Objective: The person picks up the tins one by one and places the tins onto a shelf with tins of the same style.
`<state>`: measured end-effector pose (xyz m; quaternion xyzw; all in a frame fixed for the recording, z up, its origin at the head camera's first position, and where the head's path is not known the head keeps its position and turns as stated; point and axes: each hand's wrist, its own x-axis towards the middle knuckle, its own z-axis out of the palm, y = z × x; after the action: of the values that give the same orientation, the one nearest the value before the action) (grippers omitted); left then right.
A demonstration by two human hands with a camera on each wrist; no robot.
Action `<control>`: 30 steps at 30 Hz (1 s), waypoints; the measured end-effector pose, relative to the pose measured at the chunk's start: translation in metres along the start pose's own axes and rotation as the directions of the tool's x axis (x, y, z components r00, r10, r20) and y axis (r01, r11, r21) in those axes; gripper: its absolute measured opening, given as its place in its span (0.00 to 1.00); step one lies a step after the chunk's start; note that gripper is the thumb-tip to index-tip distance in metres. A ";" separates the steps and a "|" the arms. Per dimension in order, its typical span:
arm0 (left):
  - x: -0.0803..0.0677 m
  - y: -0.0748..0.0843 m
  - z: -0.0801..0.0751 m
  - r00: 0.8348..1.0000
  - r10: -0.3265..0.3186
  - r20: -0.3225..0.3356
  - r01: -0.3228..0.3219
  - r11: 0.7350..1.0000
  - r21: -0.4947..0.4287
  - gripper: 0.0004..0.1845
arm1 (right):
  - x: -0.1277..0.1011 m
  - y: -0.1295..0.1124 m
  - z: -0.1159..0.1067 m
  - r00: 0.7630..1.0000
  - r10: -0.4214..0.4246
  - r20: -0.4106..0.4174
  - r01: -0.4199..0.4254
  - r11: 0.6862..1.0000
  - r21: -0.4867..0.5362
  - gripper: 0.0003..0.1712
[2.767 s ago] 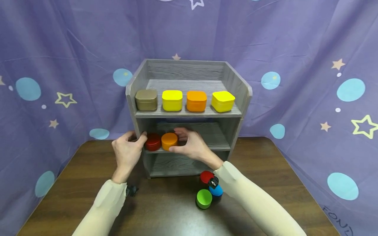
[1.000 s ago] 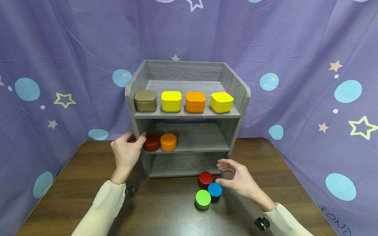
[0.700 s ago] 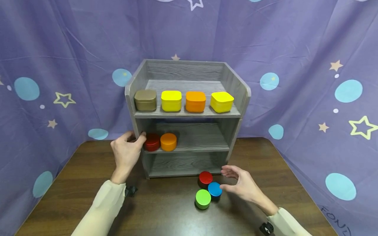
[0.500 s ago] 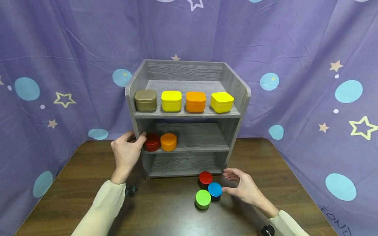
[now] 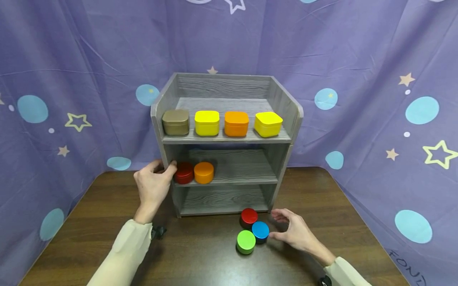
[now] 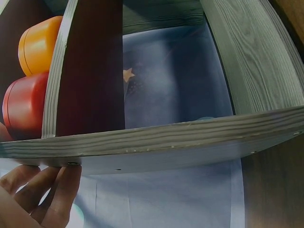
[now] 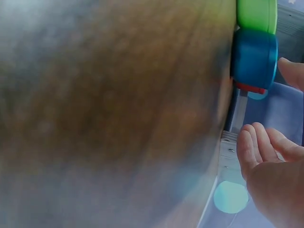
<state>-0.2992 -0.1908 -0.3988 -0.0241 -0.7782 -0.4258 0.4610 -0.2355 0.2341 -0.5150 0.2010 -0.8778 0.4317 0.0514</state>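
A small grey wooden shelf unit (image 5: 229, 182) stands on the table. My left hand (image 5: 153, 184) grips the front edge of its left side panel, fingers outside and thumb inside, by a dark red round tin (image 5: 184, 173). Right of that tin, on the same middle shelf, sits an orange round tin (image 5: 204, 172). Low on the right, my right hand (image 5: 295, 230) holds nothing, its thumb and fingers spread apart. The thumb tip is close to a blue round tin (image 5: 260, 231); whether they touch I cannot tell. Beside the blue one stand a red tin (image 5: 249, 217) and a green tin (image 5: 246, 241).
On the top shelf sit several square lidded tins: a bronze one (image 5: 176, 122), a yellow one (image 5: 207, 123), an orange one (image 5: 236, 124) and another yellow one (image 5: 268, 124), slightly turned. Behind the brown wooden table (image 5: 200, 254) hangs a purple curtain (image 5: 358, 47).
My right hand has come away from the orange round tin on the middle shelf and moved down and right to beside the blue tin. My left hand keeps its place.
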 end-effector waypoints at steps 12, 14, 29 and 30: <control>-0.002 0.000 0.000 1.000 -0.012 -0.002 0.012 1.000 0.005 0.11 | 0.002 0.003 0.008 0.997 -0.006 0.072 0.004 1.000 0.027 0.37; -0.002 -0.001 0.000 1.000 -0.008 -0.003 0.008 1.000 0.004 0.11 | 0.002 0.003 0.010 0.996 -0.015 0.088 0.013 1.000 0.021 0.37; 0.000 0.000 0.000 1.000 -0.016 -0.002 0.016 1.000 -0.002 0.11 | 0.009 -0.006 0.018 0.986 -0.020 0.168 0.021 1.000 0.000 0.36; 0.000 0.000 0.000 1.000 -0.016 -0.002 0.016 1.000 -0.002 0.11 | 0.010 -0.006 0.018 0.985 -0.016 0.175 0.017 1.000 -0.005 0.36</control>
<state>-0.2990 -0.1906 -0.3991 -0.0177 -0.7775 -0.4302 0.4583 -0.2405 0.2141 -0.5194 0.2452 -0.8788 0.4089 -0.0214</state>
